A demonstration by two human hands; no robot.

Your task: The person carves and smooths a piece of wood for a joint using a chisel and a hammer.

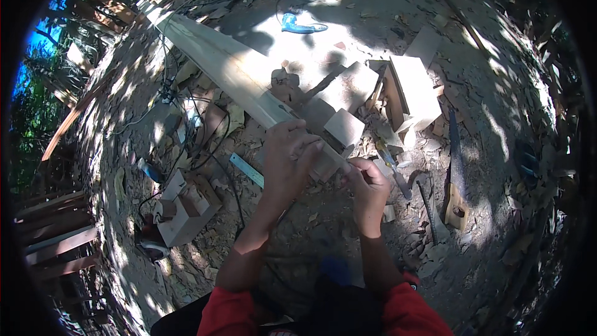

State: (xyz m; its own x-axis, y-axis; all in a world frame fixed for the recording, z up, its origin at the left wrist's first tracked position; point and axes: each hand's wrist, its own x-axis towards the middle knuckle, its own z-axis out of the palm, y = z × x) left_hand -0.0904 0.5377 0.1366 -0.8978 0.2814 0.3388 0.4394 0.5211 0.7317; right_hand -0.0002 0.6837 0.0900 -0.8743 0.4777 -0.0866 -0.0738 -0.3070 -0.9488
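Plank (217, 56) partly hidden by left hand (287, 160) gripping it; right hand (370, 196) at its near end, grip impossible to tell

The left hand (287, 157) hides part of the wooden beam (217, 59). The lower edge cuts off both red sleeves (227, 312)
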